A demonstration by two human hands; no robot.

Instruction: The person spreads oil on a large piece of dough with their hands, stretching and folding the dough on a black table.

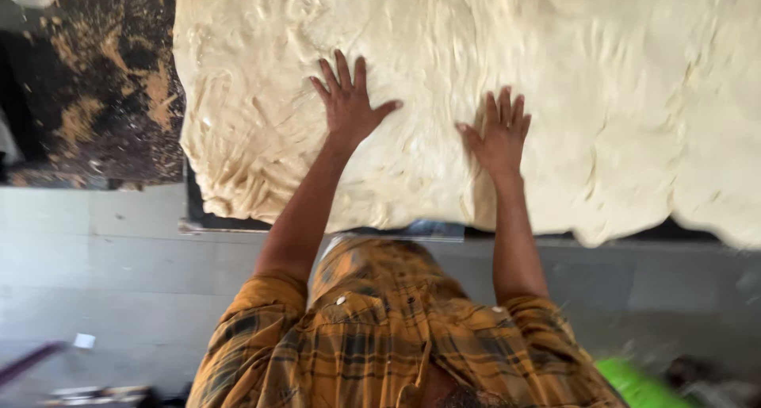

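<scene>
A very large, pale sheet of dough (602, 99) covers the work surface and hangs a little over its near edge. My left hand (347, 100) lies flat on the dough with fingers spread and thumb pointing right. A short way to the right, my right hand (499, 130) also rests palm down on the dough, fingers apart. Neither hand grips anything. Both bare forearms reach up from the sleeves of my orange plaid shirt (380, 337).
Left of the dough lies a dark surface (87, 83) smeared with floury crumbs. The table's near edge (238, 222) runs under the dough's rim. Grey floor tiles (119, 265) lie below, with a green object (634, 384) at the bottom right.
</scene>
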